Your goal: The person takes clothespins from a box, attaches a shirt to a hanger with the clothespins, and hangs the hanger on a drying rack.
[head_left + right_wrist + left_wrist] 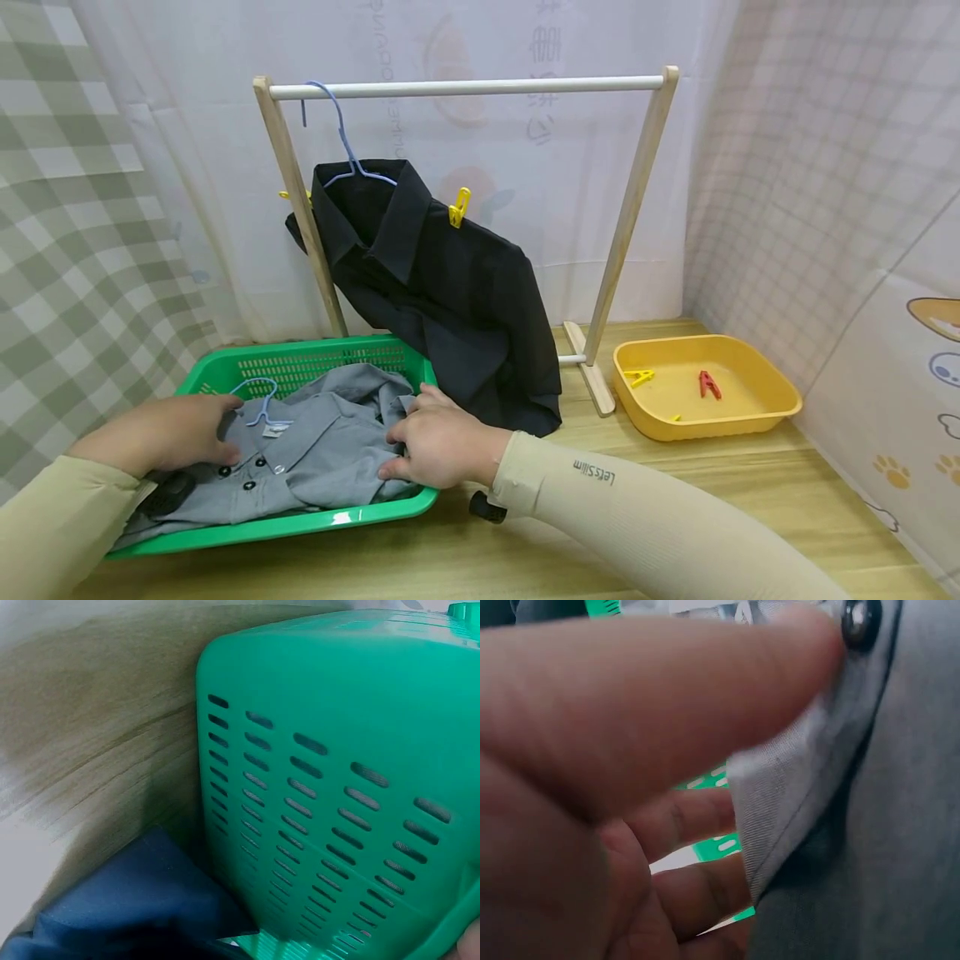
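A grey button shirt [330, 433] lies in a green basket [337, 518], with a blue hanger [264, 408] showing at its collar. My left hand [176, 433] holds the shirt's left side; in the left wrist view the thumb lies in front of the cloth [900, 825] and the other fingers reach behind its edge. At the basket's right end, my right hand [446, 440] grips the shirt's other side between thumb and fingers. Only a bit of that hand [471, 945] shows at the corner of the right wrist view, beside the basket's rim.
Behind the basket, a black shirt [480, 308] hangs from a white rail [480, 87] on a wooden-legged rack, with a yellow clip [459, 208] on its shoulder. A yellow tray [750, 417] with red and yellow clips stands to the right.
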Action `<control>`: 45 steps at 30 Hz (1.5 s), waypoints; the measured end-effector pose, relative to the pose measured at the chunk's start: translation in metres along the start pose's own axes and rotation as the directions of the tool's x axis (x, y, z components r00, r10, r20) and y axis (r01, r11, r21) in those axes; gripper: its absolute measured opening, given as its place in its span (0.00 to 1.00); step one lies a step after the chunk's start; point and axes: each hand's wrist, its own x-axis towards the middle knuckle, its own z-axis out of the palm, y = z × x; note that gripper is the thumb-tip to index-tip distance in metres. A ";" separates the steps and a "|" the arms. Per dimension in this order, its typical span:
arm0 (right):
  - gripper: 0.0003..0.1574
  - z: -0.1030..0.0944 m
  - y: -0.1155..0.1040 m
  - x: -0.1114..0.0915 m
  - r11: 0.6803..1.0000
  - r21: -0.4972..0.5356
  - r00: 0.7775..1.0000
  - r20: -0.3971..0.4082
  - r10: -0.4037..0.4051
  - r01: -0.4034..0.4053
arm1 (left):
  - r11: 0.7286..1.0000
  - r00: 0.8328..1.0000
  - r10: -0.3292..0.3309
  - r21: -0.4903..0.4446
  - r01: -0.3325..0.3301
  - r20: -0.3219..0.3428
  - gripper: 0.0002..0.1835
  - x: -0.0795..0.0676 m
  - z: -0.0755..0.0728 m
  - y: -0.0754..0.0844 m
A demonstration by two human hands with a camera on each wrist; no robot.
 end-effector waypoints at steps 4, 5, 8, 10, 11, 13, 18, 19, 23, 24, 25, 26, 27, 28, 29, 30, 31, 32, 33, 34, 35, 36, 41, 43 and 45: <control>0.26 0.000 0.000 0.000 1.000 0.000 1.000 -0.002 0.001 -0.001 | 1.000 1.000 0.018 0.006 -0.018 0.004 0.42 0.002 0.003 0.000; 0.26 0.001 0.000 0.000 1.000 -0.001 1.000 -0.002 0.001 -0.001 | 1.000 1.000 0.019 0.001 -0.019 0.010 0.40 0.002 0.003 0.000; 0.26 0.001 0.000 0.001 1.000 -0.002 1.000 -0.002 0.004 -0.004 | 0.999 0.999 0.043 -0.009 -0.043 0.008 0.35 0.003 0.006 0.001; 0.26 0.001 0.000 0.001 1.000 -0.002 1.000 -0.003 0.006 -0.006 | 0.998 0.998 0.055 -0.008 -0.055 0.006 0.33 0.003 0.008 0.002; 0.26 0.001 0.000 0.001 1.000 -0.002 1.000 -0.003 0.007 -0.007 | 0.998 0.998 0.056 -0.005 -0.056 0.006 0.33 0.004 0.008 0.002; 0.26 0.001 0.000 0.001 1.000 -0.003 1.000 -0.004 0.008 -0.008 | 0.998 0.998 0.060 0.001 -0.060 0.010 0.32 0.005 0.009 0.002; 0.26 0.000 -0.001 0.000 1.000 -0.001 1.000 -0.006 0.003 -0.003 | 0.998 0.998 0.059 0.013 -0.059 0.020 0.30 0.006 0.010 0.001; 0.26 0.000 -0.001 0.000 1.000 -0.001 1.000 -0.007 0.002 -0.002 | 0.998 0.998 0.061 0.017 -0.061 0.017 0.30 0.006 0.011 0.001; 0.26 0.001 0.000 0.000 1.000 0.002 1.000 -0.010 0.002 -0.002 | 0.997 0.997 0.073 0.024 -0.074 0.008 0.29 0.006 0.012 0.001; 0.25 0.001 0.000 0.000 1.000 0.003 1.000 -0.010 0.002 -0.002 | 0.997 0.997 0.075 0.024 -0.075 0.007 0.29 0.006 0.012 0.001; 0.25 0.001 0.000 0.000 1.000 0.005 1.000 -0.010 0.002 -0.002 | 0.997 0.997 0.074 0.022 -0.074 0.007 0.29 0.006 0.012 0.001; 0.25 0.001 0.000 0.001 1.000 0.007 1.000 -0.009 0.002 -0.002 | 0.997 0.997 0.074 0.018 -0.074 0.005 0.29 0.005 0.012 0.001; 0.25 0.001 0.000 0.001 1.000 0.009 1.000 -0.008 0.003 -0.003 | 0.997 0.997 0.073 0.015 -0.073 0.002 0.29 0.005 0.012 0.001; 0.25 0.002 0.000 0.001 1.000 0.009 1.000 -0.008 0.004 -0.004 | 0.997 0.997 0.075 0.011 -0.075 -0.003 0.29 0.005 0.013 0.001; 0.25 0.002 0.000 0.001 1.000 0.009 1.000 -0.008 0.005 -0.005 | 0.997 0.997 0.076 0.007 -0.076 -0.009 0.29 0.005 0.013 0.000; 0.25 0.002 0.000 0.001 1.000 0.010 1.000 -0.007 0.007 -0.007 | 0.997 0.997 0.080 0.004 -0.080 -0.018 0.29 0.005 0.013 0.000; 0.25 0.002 0.000 0.001 1.000 0.010 1.000 -0.008 0.009 -0.009 | 0.996 0.996 0.084 0.002 -0.084 -0.027 0.28 0.005 0.013 0.000; 0.25 0.002 0.000 0.001 1.000 0.010 1.000 -0.008 0.010 -0.010 | 0.996 0.996 0.086 0.003 -0.086 -0.036 0.28 0.005 0.013 0.000; 0.25 0.003 0.000 0.001 1.000 0.010 1.000 -0.009 0.011 -0.011 | 0.996 0.995 0.085 0.003 -0.085 -0.046 0.29 0.005 0.013 0.000; 0.25 0.003 0.000 0.001 1.000 0.010 1.000 -0.010 0.010 -0.010 | 0.996 0.995 0.085 0.004 -0.085 -0.057 0.29 0.005 0.013 0.000; 0.25 0.003 0.000 0.000 1.000 0.011 1.000 -0.011 0.008 -0.008 | 0.996 0.994 0.085 0.004 -0.085 -0.067 0.29 0.005 0.012 -0.001; 0.25 0.002 0.000 0.000 1.000 0.013 1.000 -0.012 0.006 -0.006 | 0.996 0.993 0.085 0.004 -0.085 -0.077 0.29 0.006 0.012 -0.001; 0.24 0.002 0.000 0.000 1.000 0.021 1.000 -0.021 -0.002 0.003 | 0.997 0.990 0.069 -0.014 -0.071 -0.120 0.28 0.006 0.009 0.001; 0.24 0.002 0.000 0.000 1.000 0.024 1.000 -0.025 0.000 0.001 | 0.996 0.986 0.076 -0.024 -0.081 -0.149 0.25 0.007 0.007 0.001; 0.24 0.003 0.001 0.000 1.000 0.026 1.000 -0.026 0.003 -0.002 | 0.993 0.978 0.100 -0.037 -0.108 -0.185 0.20 0.007 0.005 0.001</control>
